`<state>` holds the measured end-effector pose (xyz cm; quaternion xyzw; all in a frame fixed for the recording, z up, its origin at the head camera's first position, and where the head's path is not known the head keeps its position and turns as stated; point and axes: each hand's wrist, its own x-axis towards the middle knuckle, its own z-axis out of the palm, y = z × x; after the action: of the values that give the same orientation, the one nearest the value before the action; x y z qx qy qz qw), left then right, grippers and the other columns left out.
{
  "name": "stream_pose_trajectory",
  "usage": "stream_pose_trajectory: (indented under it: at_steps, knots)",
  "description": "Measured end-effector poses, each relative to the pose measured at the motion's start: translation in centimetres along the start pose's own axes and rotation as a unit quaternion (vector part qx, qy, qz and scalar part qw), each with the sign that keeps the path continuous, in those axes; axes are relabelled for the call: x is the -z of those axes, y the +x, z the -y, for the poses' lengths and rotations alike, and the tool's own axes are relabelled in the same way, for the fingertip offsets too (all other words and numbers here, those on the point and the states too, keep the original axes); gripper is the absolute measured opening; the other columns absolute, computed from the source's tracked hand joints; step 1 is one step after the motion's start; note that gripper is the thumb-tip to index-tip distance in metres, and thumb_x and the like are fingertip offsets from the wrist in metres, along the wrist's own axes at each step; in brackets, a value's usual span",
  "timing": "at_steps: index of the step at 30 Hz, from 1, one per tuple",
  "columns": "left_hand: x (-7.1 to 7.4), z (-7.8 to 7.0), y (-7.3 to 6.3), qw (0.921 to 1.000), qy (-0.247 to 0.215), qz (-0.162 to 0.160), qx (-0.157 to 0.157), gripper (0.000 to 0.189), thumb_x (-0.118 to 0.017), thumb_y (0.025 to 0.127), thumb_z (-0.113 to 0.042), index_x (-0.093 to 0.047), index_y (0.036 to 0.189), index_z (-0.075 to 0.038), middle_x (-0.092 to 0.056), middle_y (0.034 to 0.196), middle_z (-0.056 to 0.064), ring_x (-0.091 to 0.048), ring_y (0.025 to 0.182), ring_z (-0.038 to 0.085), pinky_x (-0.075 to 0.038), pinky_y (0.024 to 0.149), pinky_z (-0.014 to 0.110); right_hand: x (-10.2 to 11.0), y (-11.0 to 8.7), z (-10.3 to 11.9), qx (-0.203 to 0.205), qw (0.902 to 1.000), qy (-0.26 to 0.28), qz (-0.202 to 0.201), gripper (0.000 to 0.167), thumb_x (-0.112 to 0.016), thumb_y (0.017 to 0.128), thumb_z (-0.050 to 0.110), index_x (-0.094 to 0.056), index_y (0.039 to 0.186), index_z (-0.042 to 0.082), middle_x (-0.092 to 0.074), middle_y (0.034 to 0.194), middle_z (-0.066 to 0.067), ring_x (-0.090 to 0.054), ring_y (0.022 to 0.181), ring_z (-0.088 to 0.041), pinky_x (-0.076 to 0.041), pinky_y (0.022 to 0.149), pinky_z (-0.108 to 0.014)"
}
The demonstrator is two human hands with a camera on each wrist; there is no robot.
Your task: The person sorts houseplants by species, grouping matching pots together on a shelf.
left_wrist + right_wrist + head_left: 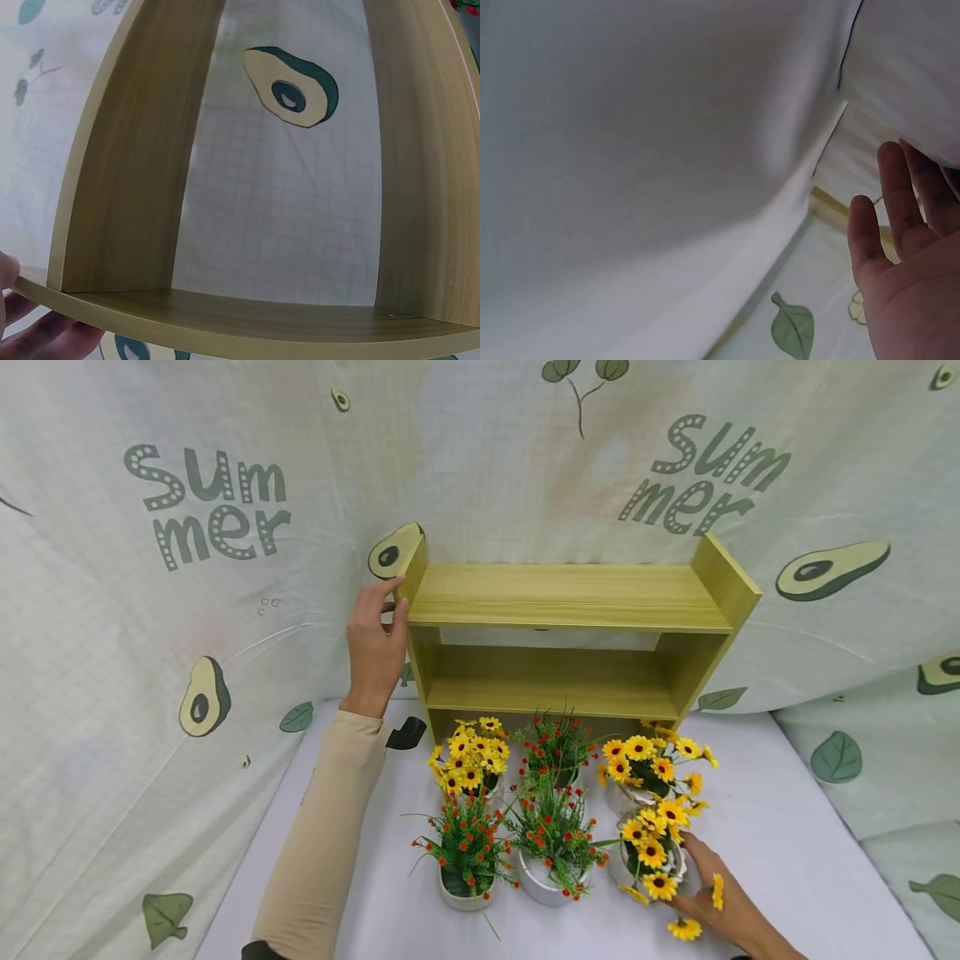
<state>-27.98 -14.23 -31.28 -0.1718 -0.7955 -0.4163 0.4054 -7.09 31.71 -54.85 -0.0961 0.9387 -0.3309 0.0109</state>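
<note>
A two-tier wooden shelf stands at the back of the white table. My left hand pinches the upper front of its left side panel; the left wrist view shows the fingers at the panel's edge. At the front right, my right hand grips a white pot of yellow artificial flowers by its right side. In the right wrist view, the fingertips lie against a white rounded surface at upper right. Flowers partly cover the right hand in the head view.
Another pot of yellow flowers stands behind the gripped one. Potted red-flowered plants fill the middle and front left, with yellow flowers behind at left. A printed cloth hangs behind the shelf.
</note>
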Motion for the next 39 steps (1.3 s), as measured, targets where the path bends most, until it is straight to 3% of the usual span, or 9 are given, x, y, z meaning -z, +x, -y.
stream_pose_trajectory:
  at_steps: [5, 9, 15, 20, 25, 29, 34, 39]
  knots:
    - [-0.1, 0.1, 0.0, 0.9999, 0.005, -0.003, -0.008, 0.031, -0.059, 0.109, -0.008, -0.066, 0.137, 0.000, -0.066, 0.127, 0.023, -0.072, 0.103, 0.037, -0.060, 0.074, 0.043, -0.2, -0.1, 0.6, -0.045, 0.9988, 0.008, 0.018, 0.094, -0.089, 0.073, 0.005, -0.036, 0.146, -0.022, -0.043, 0.143, -0.050, -0.043, 0.132, -0.069, -0.038, 0.104, -0.078]
    - [-0.2, 0.1, 0.0, 0.9999, 0.001, -0.008, -0.006, 0.030, -0.060, 0.108, -0.007, -0.066, 0.136, 0.001, -0.066, 0.126, 0.022, -0.072, 0.102, 0.037, -0.060, 0.072, 0.044, -0.2, -0.1, 1.0, -0.048, 0.9985, 0.021, 0.015, 0.094, -0.084, 0.073, 0.003, -0.033, 0.148, -0.022, -0.039, 0.145, -0.051, -0.039, 0.133, -0.070, -0.036, 0.103, -0.080]
    - [-0.1, -0.3, 0.0, 0.9999, 0.001, -0.011, -0.006, 0.029, -0.061, 0.108, -0.007, -0.066, 0.135, 0.001, -0.066, 0.126, 0.022, -0.071, 0.103, 0.037, -0.060, 0.072, 0.046, -0.3, 0.0, 1.1, -0.039, 0.9985, 0.038, -0.005, 0.095, -0.084, 0.068, 0.006, -0.038, 0.147, -0.020, -0.046, 0.143, -0.046, -0.046, 0.131, -0.065, -0.038, 0.103, -0.079]
    - [0.0, -0.3, 0.0, 0.9999, 0.007, -0.007, -0.006, 0.030, -0.059, 0.108, -0.007, -0.066, 0.136, 0.001, -0.066, 0.125, 0.023, -0.072, 0.103, 0.037, -0.060, 0.072, 0.043, -0.2, 0.3, 1.4, -0.053, 0.9983, 0.019, -0.015, 0.091, -0.085, 0.058, 0.007, -0.050, 0.138, -0.016, -0.057, 0.132, -0.033, -0.057, 0.121, -0.050, -0.046, 0.100, -0.071]
    - [-0.2, -0.2, 0.0, 1.0000, 0.008, -0.004, -0.003, 0.030, -0.059, 0.109, -0.007, -0.065, 0.137, 0.001, -0.066, 0.125, 0.022, -0.072, 0.104, 0.036, -0.058, 0.072, 0.036, -0.3, 0.1, 1.7, -0.018, 0.9973, -0.042, -0.057, 0.080, -0.082, 0.049, 0.011, -0.061, 0.124, -0.009, -0.063, 0.118, -0.022, -0.061, 0.106, -0.038, -0.051, 0.092, -0.063]
    - [-0.3, -0.3, -0.1, 1.0000, 0.005, -0.004, 0.003, 0.031, -0.059, 0.108, -0.007, -0.065, 0.138, 0.001, -0.066, 0.126, 0.021, -0.071, 0.103, 0.036, -0.057, 0.073, 0.035, 0.0, -0.1, 2.1, 0.019, 0.9939, -0.081, -0.072, 0.086, -0.086, 0.051, 0.023, -0.061, 0.127, -0.008, -0.065, 0.120, -0.024, -0.061, 0.110, -0.044, -0.047, 0.094, -0.067]
    - [-0.4, -0.4, -0.2, 0.9999, 0.004, -0.005, 0.010, 0.031, -0.059, 0.108, -0.007, -0.065, 0.138, 0.001, -0.066, 0.125, 0.022, -0.071, 0.103, 0.037, -0.059, 0.074, 0.043, 0.9, -0.6, 3.0, 0.049, 0.9893, -0.110, -0.083, 0.092, -0.093, 0.055, 0.033, -0.059, 0.130, -0.008, -0.065, 0.123, -0.026, -0.061, 0.113, -0.046, -0.046, 0.094, -0.068]
    - [-0.3, -0.3, -0.2, 0.9999, 0.004, -0.004, 0.014, 0.031, -0.058, 0.109, -0.008, -0.064, 0.139, 0.000, -0.065, 0.127, 0.022, -0.070, 0.103, 0.036, -0.056, 0.075, 0.037, 1.9, -0.9, 3.9, 0.093, 0.9818, -0.117, -0.117, 0.092, -0.100, 0.057, 0.040, -0.062, 0.129, -0.003, -0.066, 0.123, -0.022, -0.061, 0.113, -0.043, -0.045, 0.093, -0.064]
